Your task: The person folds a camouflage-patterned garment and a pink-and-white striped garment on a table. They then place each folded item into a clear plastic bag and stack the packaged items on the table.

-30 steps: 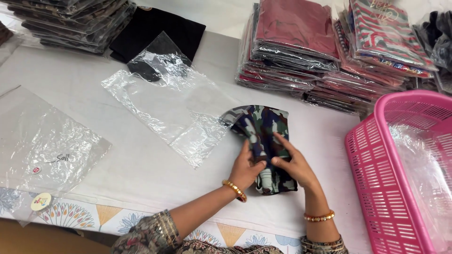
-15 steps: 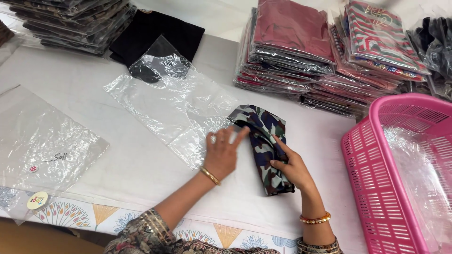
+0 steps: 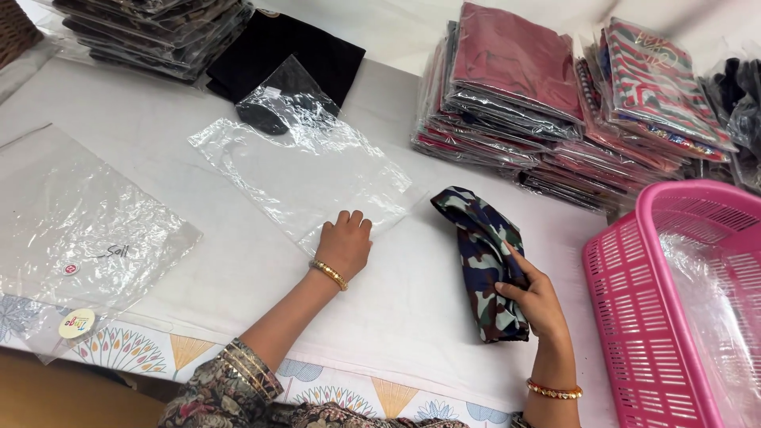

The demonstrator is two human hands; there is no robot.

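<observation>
White cloth-covered table (image 3: 412,317) was crowded at the far side: dark bagged stack (image 3: 151,32) far left, black garment (image 3: 293,55), bagged garment stacks (image 3: 555,103) far right, pink basket (image 3: 682,301) at the right edge, another clear bag (image 3: 71,222) at left. Left hand (image 3: 343,244) lay flat, fingers closed together, on the near edge of the clear plastic bag (image 3: 309,174). Right hand (image 3: 535,297) gripped the folded camouflage cloth (image 3: 483,261) lying just right of that bag, hands apart, open table between and in front of them.

The person's left hand (image 3: 345,242) wears a beaded gold bangle at the wrist, with stacked thin bangles and a dark floral sleeve farther up, while the right hand (image 3: 535,301) wears a gold-and-red bangle.
</observation>
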